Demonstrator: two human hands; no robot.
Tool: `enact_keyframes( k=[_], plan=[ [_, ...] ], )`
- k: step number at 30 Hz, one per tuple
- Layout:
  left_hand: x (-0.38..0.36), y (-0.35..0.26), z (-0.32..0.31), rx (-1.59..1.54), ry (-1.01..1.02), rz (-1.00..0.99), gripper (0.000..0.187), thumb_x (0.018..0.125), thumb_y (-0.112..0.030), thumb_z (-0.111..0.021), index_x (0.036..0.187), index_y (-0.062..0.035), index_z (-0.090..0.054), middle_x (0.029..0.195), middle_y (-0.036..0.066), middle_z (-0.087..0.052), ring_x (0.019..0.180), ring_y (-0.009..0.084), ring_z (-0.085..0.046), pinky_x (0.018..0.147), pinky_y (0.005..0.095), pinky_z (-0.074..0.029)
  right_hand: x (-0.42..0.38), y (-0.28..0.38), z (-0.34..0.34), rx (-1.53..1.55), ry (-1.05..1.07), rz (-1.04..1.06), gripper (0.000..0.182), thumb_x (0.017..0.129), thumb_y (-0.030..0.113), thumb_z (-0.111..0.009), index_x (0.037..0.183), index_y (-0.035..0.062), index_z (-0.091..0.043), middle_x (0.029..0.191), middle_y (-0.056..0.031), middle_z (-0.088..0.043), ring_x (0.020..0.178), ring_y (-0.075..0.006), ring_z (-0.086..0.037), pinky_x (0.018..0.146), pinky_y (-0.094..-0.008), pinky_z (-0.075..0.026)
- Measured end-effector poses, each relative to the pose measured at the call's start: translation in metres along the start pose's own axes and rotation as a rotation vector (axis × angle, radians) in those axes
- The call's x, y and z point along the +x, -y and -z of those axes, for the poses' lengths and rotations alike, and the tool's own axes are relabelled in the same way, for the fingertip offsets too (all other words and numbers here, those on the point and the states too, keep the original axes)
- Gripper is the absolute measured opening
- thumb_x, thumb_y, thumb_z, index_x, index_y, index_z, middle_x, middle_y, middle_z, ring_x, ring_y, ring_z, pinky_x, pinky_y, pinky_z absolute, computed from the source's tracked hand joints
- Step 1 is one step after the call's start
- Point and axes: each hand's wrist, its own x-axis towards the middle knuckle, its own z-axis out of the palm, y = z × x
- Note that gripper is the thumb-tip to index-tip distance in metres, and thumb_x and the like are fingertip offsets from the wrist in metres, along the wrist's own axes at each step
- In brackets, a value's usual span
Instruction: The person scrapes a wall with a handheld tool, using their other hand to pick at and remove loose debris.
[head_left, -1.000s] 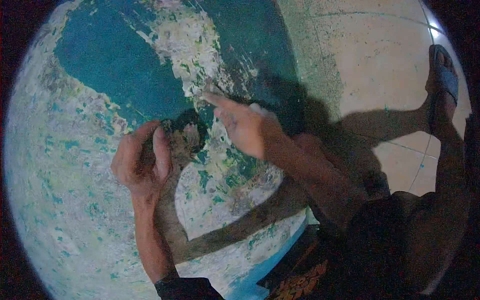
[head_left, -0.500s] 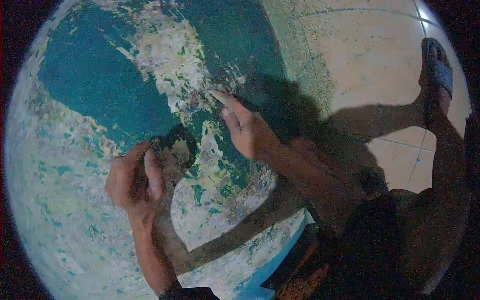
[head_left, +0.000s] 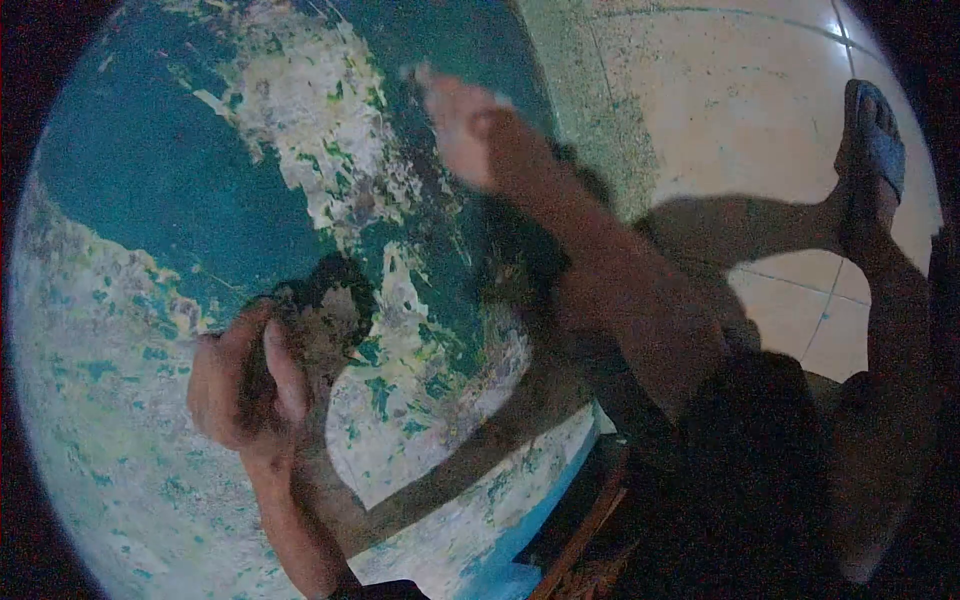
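A large curved surface (head_left: 180,190), patched with dark green paint and bare whitish areas, spreads under both hands. My right hand (head_left: 478,130) is over its upper right green part, fingers closed and blurred by motion. From it protrudes the pale tip of a small flat scraper (head_left: 415,72); the rest is mostly hidden by the fingers. My left hand (head_left: 245,380) rests at the lower left, against or just above the pale worn area. Its fingers are loosely curled, with the thumb near the index finger, and I see nothing in them.
Tiled floor (head_left: 740,110) lies to the right, with a strip of paint crumbs (head_left: 600,110) beside the curved surface. A sandalled foot (head_left: 875,160) stands there. A light blue edge (head_left: 530,540) runs along the bottom. Arm shadows darken the middle.
My right hand has moved up along the surface with the scraper, away from the pale patch. My left hand has shifted slightly left in view, and the whole view has moved a little.
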Motion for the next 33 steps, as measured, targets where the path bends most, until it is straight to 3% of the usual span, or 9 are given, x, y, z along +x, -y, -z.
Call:
enact_keyframes(
  k=[2, 5, 8, 11, 14, 17, 22, 27, 33],
  plan=[
    [-0.003, 0.001, 0.001, -0.007, -0.011, 0.044, 0.010, 0.087, -0.006, -0.073, 0.096, -0.0033, -0.075, 0.076, 0.011, -0.069, 0.058, 0.0241, -0.060, 0.054, 0.0339, -0.046, 0.034, -0.049, -0.030, -0.163, 0.040, 0.022, 0.038, 0.100, 0.020, -0.049, 0.133, 0.0041, -0.057, 0.123, -0.0233, -0.067, 0.086, -0.0410, -0.072, 0.084, -0.0518, -0.058],
    [0.001, -0.002, 0.002, 0.003, -0.017, 0.007, 0.009, 0.088, -0.006, -0.073, 0.096, -0.0029, -0.075, 0.076, 0.011, -0.069, 0.058, 0.0244, -0.059, 0.055, 0.0337, -0.046, -0.003, 0.033, 0.036, -0.183, 0.190, -0.202, 0.042, 0.100, 0.020, -0.054, 0.140, 0.0054, -0.056, 0.130, -0.0233, -0.064, 0.114, -0.0407, -0.065, 0.097, -0.0473, -0.053],
    [0.000, 0.000, 0.003, 0.045, 0.022, 0.003, 0.007, 0.089, -0.004, -0.073, 0.096, -0.0025, -0.075, 0.078, 0.011, -0.071, 0.058, 0.0239, -0.059, 0.055, 0.0336, -0.046, -0.022, 0.049, 0.049, -0.051, 0.234, -0.411, 0.043, 0.101, 0.024, -0.053, 0.140, 0.0062, -0.057, 0.131, -0.0220, -0.064, 0.116, -0.0414, -0.064, 0.099, -0.0483, -0.052],
    [0.000, 0.000, -0.001, 0.024, -0.019, -0.040, 0.007, 0.089, -0.002, -0.073, 0.096, -0.0025, -0.076, 0.079, 0.010, -0.072, 0.058, 0.0222, -0.059, 0.055, 0.0327, -0.046, -0.003, 0.009, 0.053, -0.215, 0.240, 0.044, 0.035, 0.100, 0.024, -0.050, 0.129, 0.0076, -0.060, 0.122, -0.0184, -0.068, 0.115, -0.0341, -0.066, 0.091, -0.0490, -0.058],
    [-0.002, 0.004, 0.001, -0.007, -0.033, -0.018, 0.008, 0.089, -0.002, -0.073, 0.097, -0.0021, -0.076, 0.081, 0.011, -0.073, 0.060, 0.0209, -0.061, 0.056, 0.0311, -0.047, -0.026, 0.017, 0.048, -0.010, 0.301, -0.294, 0.041, 0.107, 0.027, -0.049, 0.143, 0.0093, -0.056, 0.137, -0.0207, -0.062, 0.123, -0.0388, -0.062, 0.109, -0.0445, -0.046],
    [-0.006, 0.007, 0.000, -0.009, -0.044, 0.038, 0.009, 0.089, -0.003, -0.074, 0.097, -0.0015, -0.076, 0.081, 0.012, -0.073, 0.062, 0.0195, -0.063, 0.058, 0.0298, -0.048, -0.066, 0.040, 0.055, 0.319, 0.272, -0.726, 0.046, 0.106, 0.025, -0.054, 0.149, 0.0115, -0.051, 0.137, -0.0166, -0.064, 0.122, -0.0300, -0.065, 0.110, -0.0416, -0.045],
    [-0.005, 0.003, -0.006, -0.065, -0.095, 0.091, 0.009, 0.089, -0.003, -0.074, 0.097, -0.0007, -0.076, 0.080, 0.011, -0.073, 0.063, 0.0180, -0.064, 0.060, 0.0296, -0.050, -0.064, 0.056, 0.068, 0.386, 0.219, -0.609, 0.058, 0.103, 0.020, -0.057, 0.157, 0.0121, -0.038, 0.123, -0.0135, -0.067, 0.101, -0.0206, -0.065, 0.093, -0.0385, -0.051],
    [-0.002, -0.003, -0.002, -0.074, -0.084, 0.105, 0.011, 0.087, -0.002, -0.074, 0.097, -0.0006, -0.076, 0.079, 0.011, -0.072, 0.062, 0.0185, -0.063, 0.060, 0.0296, -0.050, -0.032, 0.102, 0.057, 0.504, 0.230, -0.659, 0.056, 0.103, 0.015, -0.051, 0.154, 0.0013, -0.036, 0.144, -0.0270, -0.054, 0.135, -0.0401, -0.053, 0.114, -0.0423, -0.041],
    [-0.003, 0.003, -0.002, -0.057, -0.082, 0.071, 0.013, 0.086, -0.001, -0.074, 0.099, -0.0013, -0.077, 0.077, 0.010, -0.070, 0.061, 0.0171, -0.061, 0.059, 0.0278, -0.048, -0.104, 0.193, 0.041, 0.454, 0.351, -0.518, 0.062, 0.097, 0.006, -0.049, 0.157, 0.0080, -0.035, 0.132, -0.0291, -0.061, 0.115, -0.0414, -0.064, 0.103, -0.0450, -0.049]
  ],
)
